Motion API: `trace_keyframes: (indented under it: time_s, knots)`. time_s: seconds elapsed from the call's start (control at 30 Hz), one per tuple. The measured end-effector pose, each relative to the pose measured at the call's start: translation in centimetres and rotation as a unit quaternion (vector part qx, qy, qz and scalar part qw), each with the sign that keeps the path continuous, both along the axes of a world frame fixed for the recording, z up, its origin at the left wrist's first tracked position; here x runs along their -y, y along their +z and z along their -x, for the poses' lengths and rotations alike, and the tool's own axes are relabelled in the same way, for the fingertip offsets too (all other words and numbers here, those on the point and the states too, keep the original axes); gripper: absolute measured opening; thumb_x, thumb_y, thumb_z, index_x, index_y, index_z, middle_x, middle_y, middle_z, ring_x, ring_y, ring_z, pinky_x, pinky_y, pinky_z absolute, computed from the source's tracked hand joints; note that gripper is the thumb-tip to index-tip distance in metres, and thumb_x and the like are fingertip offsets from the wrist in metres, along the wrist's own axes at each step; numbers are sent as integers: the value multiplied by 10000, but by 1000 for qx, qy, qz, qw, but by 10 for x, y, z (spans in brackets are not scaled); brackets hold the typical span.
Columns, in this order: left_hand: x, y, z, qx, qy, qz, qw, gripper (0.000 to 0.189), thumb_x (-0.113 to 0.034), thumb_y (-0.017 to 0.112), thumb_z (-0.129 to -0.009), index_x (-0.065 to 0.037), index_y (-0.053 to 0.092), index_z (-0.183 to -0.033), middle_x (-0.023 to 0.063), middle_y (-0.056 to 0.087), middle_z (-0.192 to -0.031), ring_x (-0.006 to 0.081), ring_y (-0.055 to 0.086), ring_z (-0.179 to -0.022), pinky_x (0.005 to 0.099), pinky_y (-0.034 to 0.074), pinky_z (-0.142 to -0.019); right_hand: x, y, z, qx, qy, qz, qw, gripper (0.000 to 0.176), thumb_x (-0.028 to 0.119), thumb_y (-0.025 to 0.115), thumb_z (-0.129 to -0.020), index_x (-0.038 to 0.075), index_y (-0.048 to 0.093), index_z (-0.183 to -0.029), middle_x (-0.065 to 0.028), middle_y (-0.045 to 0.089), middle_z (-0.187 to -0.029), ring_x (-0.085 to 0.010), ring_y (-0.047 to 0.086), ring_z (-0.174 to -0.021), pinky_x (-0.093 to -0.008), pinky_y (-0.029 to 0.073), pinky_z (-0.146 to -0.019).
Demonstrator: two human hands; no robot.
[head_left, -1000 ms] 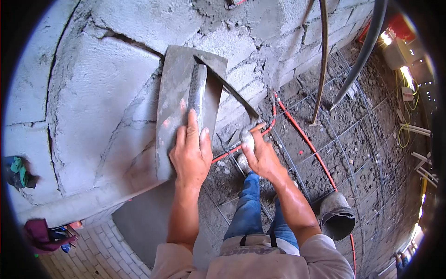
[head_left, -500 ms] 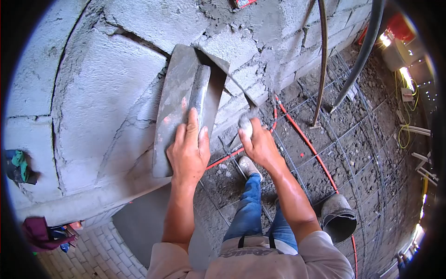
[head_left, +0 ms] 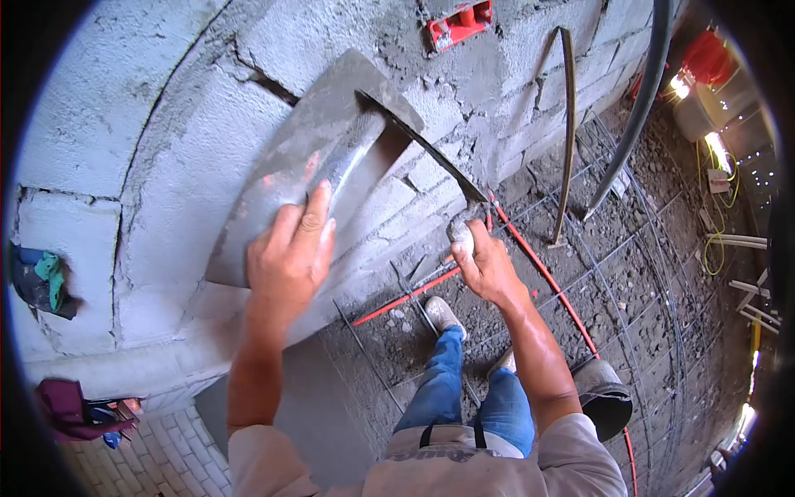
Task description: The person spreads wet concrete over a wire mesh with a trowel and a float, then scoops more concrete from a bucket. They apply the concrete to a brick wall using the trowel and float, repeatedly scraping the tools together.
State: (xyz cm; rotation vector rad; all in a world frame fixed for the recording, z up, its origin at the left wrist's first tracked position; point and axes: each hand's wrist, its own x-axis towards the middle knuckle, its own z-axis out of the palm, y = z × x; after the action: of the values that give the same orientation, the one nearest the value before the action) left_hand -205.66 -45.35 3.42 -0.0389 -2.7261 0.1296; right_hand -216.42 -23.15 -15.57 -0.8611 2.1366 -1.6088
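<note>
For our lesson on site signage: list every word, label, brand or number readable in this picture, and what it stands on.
Waistband of the person's trousers: a strip of lettering, too blurred to read.
Red box on the block wall: no readable text.
Float in the left hand, trowel in the right hand: no markings seen.
</note>
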Motion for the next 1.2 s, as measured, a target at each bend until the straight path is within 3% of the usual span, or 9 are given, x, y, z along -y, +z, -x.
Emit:
trace_keyframes:
  time_s: [0.13,0.2,0.33,0.5,0.83,0.93,1.0,1.13,1.2]
  knots:
    - [31,27,27,24,-34,97,994,514,-125,727,-804,-124,605,-1303,74,534,-810,266,591,-606,401,487,-543,28,3,15,11,-16,25,1000,387,354,555,-957,30,458,-1144,-287,638,-796,-498,634,-798,-540,491,-685]
    - [44,38,39,42,-40,131,990,566,-60,722,-796,-105,571,-1340,92,538,-794,276,583,-616,396,476,-562,50,-5,23,0,-29,43,999,371,343,552,-958,37,455,-1145,-290,641,-800,-506,630,-796,-547,490,-680]
    - [61,42,52,39,-86,125,988,557,-54,726,-784,-81,583,-1321,88,525,-775,261,563,-592,376,465,-545,103,-18,17,-3,-75,108,991,352,315,579,-941,65,453,-1154,-271,658,-822,-494,641,-798,-544,511,-699]
    - [67,30,54,20,-98,106,989,544,-43,729,-773,-52,594,-1300,85,530,-768,245,557,-587,364,459,-538,136,28,17,-1,-99,169,981,395,314,592,-933,49,438,-1182,-264,651,-885,-495,635,-783,-543,509,-685]
    - [68,32,52,10,-100,99,990,563,-54,746,-755,-85,603,-1298,76,518,-758,240,557,-578,367,461,-528,146,21,3,-8,-134,180,975,352,238,597,-926,46,439,-1176,-250,650,-903,-495,634,-801,-517,513,-687]
    - [70,32,55,4,-96,106,990,569,-61,752,-749,-97,606,-1298,73,513,-757,243,560,-576,371,461,-527,157,47,24,-33,-150,189,970,351,243,591,-931,38,439,-1172,-247,651,-892,-489,635,-790,-508,512,-677]
    - [67,29,48,13,-93,102,990,571,-64,754,-747,-101,607,-1297,71,513,-758,245,561,-573,373,461,-526,157,64,28,24,-166,210,963,354,250,590,-935,37,437,-1173,-248,651,-876,-490,632,-784,-502,510,-674]
    - [71,30,53,-8,-113,98,989,559,-99,758,-758,-114,609,-1296,70,518,-755,247,560,-555,379,459,-520,146,37,16,-6,-189,203,961,319,272,581,-947,43,472,-1139,-206,653,-823,-438,664,-764,-457,517,-672]
    - [69,29,53,-2,-98,91,991,545,-127,766,-764,-109,607,-1284,74,544,-769,244,580,-570,369,469,-525,127,32,11,21,-154,181,971,295,256,576,-949,43,477,-1128,-173,652,-814,-356,687,-751,-415,514,-661]
